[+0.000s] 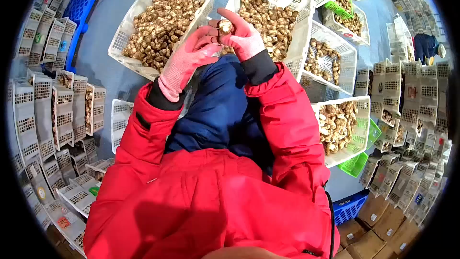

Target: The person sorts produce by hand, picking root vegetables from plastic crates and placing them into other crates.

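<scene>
Both my hands are in pink gloves and meet in front of my knees. A brown bulb (225, 26) with a pale patch at its end is between them. My right hand (243, 38) pinches it between thumb and fingers. My left hand (189, 60) has its fingers bent and closed against the bulb's other side. Beyond my left hand lies a white crate (125, 25) filled with similar brown bulbs (163, 24). Past my right hand is another white crate (299, 29) of bulbs (268, 19).
At right are a partly filled white crate (349, 69) and one holding paler pieces (338, 127). Green crates (355, 164) sit nearby. Stacked white crates (28, 120) line both sides. A bent-over person (425, 48) is far right. Cardboard boxes (373, 211) lie lower right.
</scene>
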A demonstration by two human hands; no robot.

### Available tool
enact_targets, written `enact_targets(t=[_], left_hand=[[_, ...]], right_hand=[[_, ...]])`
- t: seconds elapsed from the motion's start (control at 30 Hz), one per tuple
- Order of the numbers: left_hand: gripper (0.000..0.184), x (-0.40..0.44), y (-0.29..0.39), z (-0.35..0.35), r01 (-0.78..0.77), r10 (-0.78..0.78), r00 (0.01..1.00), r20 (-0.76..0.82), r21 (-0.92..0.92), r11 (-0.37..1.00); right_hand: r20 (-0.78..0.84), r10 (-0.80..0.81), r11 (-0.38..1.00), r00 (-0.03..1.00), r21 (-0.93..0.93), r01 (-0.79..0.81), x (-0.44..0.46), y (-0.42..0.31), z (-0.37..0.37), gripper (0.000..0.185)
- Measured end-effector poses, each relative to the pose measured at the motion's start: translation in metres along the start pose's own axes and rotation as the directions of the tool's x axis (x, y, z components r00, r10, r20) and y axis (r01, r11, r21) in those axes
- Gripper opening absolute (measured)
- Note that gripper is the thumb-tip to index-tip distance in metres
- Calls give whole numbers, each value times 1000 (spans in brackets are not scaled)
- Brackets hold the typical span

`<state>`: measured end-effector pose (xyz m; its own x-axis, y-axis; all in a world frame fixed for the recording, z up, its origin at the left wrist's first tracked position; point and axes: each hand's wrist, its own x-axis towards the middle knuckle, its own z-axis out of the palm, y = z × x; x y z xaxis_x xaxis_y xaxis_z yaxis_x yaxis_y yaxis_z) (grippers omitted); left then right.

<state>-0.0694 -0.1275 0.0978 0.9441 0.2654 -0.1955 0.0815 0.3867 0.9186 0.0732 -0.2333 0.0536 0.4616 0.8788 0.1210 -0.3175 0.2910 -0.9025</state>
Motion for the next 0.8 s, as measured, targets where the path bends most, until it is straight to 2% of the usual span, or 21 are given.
enact_targets(t=[0.03,0.07,0.1,0.17,0.2,0.23,0.27,0.3,0.37,0.4,0.43,0.47,0.5,0.53,0.57,0.6,0.63,0.7,0.8], left_hand=[[48,-2,2,0,12,-13,1000,11,18,1000],[46,7,-11,2,-58,51,994,93,75,995],[46,9,-26,-3,-144,139,989,48,114,983],[42,13,-31,-9,-90,93,995,-31,101,991],[41,15,-37,-14,-46,52,996,-66,98,994],[44,17,-41,-21,31,-21,996,-89,111,993],[47,17,-45,-24,-22,29,996,-83,93,995],[45,9,-36,-21,63,-46,991,-128,133,989],[41,1,-27,-14,97,-86,978,-188,49,994],[40,2,-36,-29,106,-102,986,-130,28,994],[41,3,-41,-34,115,-116,977,-181,-18,993],[41,-2,-46,-43,127,-132,966,-224,-33,991],[41,-10,-52,-57,135,-142,949,-282,-42,990],[40,-20,-63,-76,122,-138,950,-281,-74,990],[40,-42,-77,-96,124,-151,948,-280,-114,986],[40,-64,-83,-108,155,-182,924,-338,-106,982],[30,-90,-78,-115,185,-207,863,-460,-94,978],[30,-148,-96,-168,66,-196,788,-584,-236,969],[29,-249,-136,-249,-78,-147,618,-772,-246,966]], right_hand=[[-1,34,998,999,52,-34,-2,-3,6,61],[2,76,997,997,5,-76,5,-1,7,59],[-36,121,991,992,-45,-123,1,4,4,58],[-5,106,993,994,-48,-106,4,17,10,56],[13,167,985,986,-33,-167,-2,6,24,56],[11,142,970,990,-200,-137,-4,11,26,55],[22,162,977,987,-143,-157,-5,16,27,54],[32,180,981,983,-85,-176,-7,18,25,54],[-54,101,963,993,-246,-111,-8,3,19,42],[138,-184,574,973,-789,220,1,1,-8,39],[477,-267,-114,838,-879,464,7,2,-38,37],[219,-268,178,938,-946,271,-2,-9,-38,35],[-34,-170,448,985,-893,47,-3,-18,-42,33],[-44,-77,810,996,-586,36,5,5,-90,34],[-32,57,987,998,-149,-61,10,35,-136,35],[-195,261,964,945,92,-248,9,39,-169,35],[-316,476,866,820,331,-375,13,44,-183,35],[-58,349,889,935,336,-311,5,25,-162,37],[-253,320,945,913,150,-290,6,25,-136,45]])
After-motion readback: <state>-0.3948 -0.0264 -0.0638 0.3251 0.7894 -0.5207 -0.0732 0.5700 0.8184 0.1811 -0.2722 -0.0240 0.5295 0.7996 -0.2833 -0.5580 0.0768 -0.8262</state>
